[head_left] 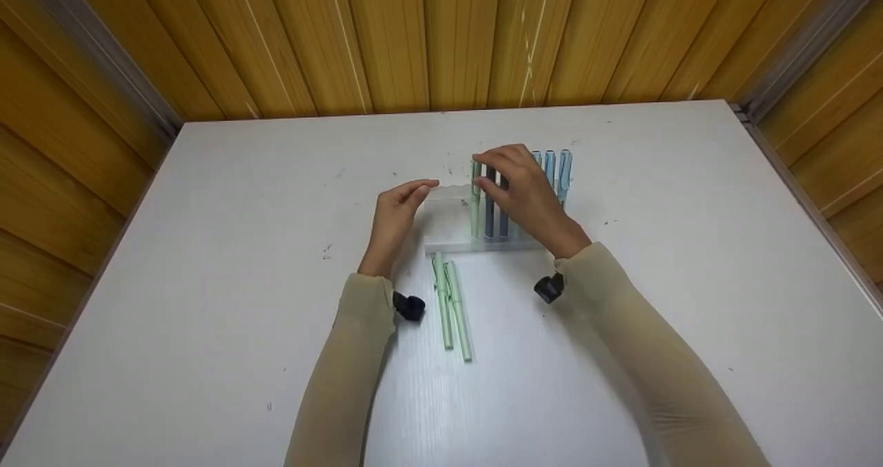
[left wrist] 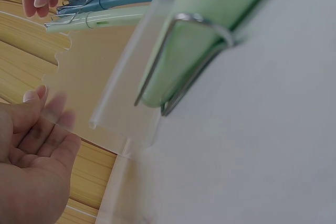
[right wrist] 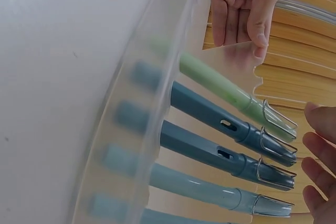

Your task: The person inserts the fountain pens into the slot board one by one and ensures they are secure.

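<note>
White table against a wood-panelled wall

A white table [head_left: 207,260] fills the head view, its surface flecked with small dark specks and scuffs. Behind its far edge rises a wall of vertical wooden panels [head_left: 428,36] in a warm orange-brown, and similar panelling runs along both sides, met by grey metal strips [head_left: 96,46] at the corners.

Your head camera looks steeply down at the surface [head_left: 207,246]. Both wrist cameras sit low and close, and all views share the clear pen rack [head_left: 448,222] [left wrist: 94,77] [right wrist: 157,77].
</note>
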`<state>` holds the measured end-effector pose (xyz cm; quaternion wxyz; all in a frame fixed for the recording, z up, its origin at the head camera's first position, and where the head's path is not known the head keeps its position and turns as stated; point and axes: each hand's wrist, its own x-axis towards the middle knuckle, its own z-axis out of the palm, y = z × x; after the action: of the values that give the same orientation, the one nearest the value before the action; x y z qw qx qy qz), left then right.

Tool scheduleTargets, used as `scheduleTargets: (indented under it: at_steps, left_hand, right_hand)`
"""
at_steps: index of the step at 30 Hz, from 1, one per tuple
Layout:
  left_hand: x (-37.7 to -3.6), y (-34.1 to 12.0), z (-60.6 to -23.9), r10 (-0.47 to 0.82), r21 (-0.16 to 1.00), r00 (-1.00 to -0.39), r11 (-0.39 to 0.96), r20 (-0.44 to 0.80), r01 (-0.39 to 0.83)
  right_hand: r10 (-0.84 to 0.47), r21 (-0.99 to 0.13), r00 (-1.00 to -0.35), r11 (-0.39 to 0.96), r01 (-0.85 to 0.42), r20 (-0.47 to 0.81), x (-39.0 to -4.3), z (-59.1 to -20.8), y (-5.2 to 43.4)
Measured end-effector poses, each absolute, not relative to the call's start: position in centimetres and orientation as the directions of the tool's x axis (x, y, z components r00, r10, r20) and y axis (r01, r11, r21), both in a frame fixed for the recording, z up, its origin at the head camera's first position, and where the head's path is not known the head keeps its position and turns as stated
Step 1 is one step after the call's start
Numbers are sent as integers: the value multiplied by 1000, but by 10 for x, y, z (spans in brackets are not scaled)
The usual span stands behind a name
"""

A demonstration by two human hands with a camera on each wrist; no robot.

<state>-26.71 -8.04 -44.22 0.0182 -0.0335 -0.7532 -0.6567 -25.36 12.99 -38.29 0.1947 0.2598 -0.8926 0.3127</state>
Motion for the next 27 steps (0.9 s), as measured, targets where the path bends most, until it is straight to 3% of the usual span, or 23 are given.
scheduleTargets:
  at_steps: [10, 18, 27]
  left_hand:
    - [-269, -80, -442, 21, 989, -997, 124, 77, 79]
    - [-268, -80, -442, 17, 989, -998, 135, 58, 60]
    - [-267, -80, -442, 16, 989, -998, 131, 68, 70]
  right_hand:
    - [-440, -564, -790, 554, -613, 426, -237, -390, 128]
    - [-457, -733, -869, 523, -435, 190, -225, -397, 123]
    - [-511, -776, -860, 539, -327, 8, -217, -408, 118]
